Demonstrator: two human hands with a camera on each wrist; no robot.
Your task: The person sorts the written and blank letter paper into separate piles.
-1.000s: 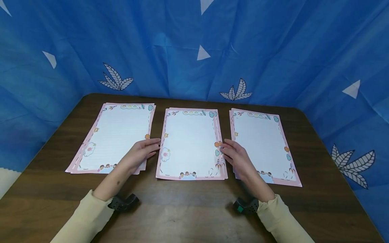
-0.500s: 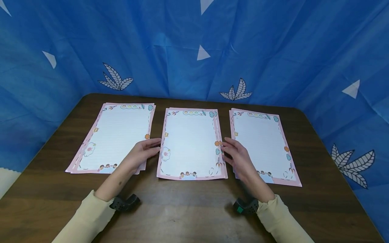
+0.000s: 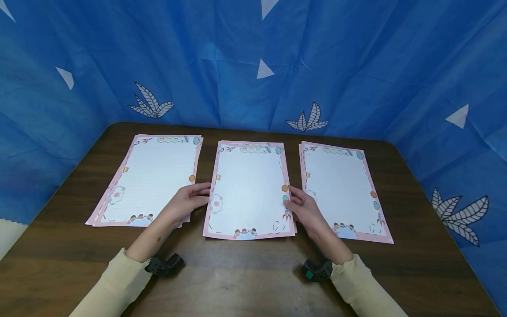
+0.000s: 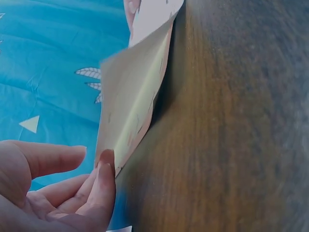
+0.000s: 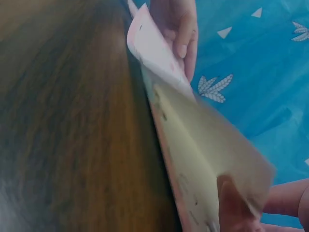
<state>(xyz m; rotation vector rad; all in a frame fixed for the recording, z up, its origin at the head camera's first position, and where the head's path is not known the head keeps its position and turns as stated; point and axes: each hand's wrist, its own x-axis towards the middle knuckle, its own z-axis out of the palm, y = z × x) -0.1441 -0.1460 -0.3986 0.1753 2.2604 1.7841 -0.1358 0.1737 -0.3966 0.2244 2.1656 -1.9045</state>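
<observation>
A pink-bordered sheet of stationery paper lies slightly askew over the middle stack, its near edge bowed up. At its left side edge my left hand holds the margin, and in the left wrist view the fingertips meet the paper's edge. My right hand pinches the opposite margin, with a digit over the sheet in the right wrist view. The pale underside of the raised sheet shows between both hands. Part of the stack beneath is hidden by this sheet.
Another stack of matching paper lies to the left, partly under my left forearm. A third stack is on the right, beside my right hand. The dark wooden table ends at a blue patterned curtain.
The top sheet has shifted slightly toward me over the middle stack. My right hand has moved a little nearer and left, taking hold of its right margin; the left hand barely moved.
</observation>
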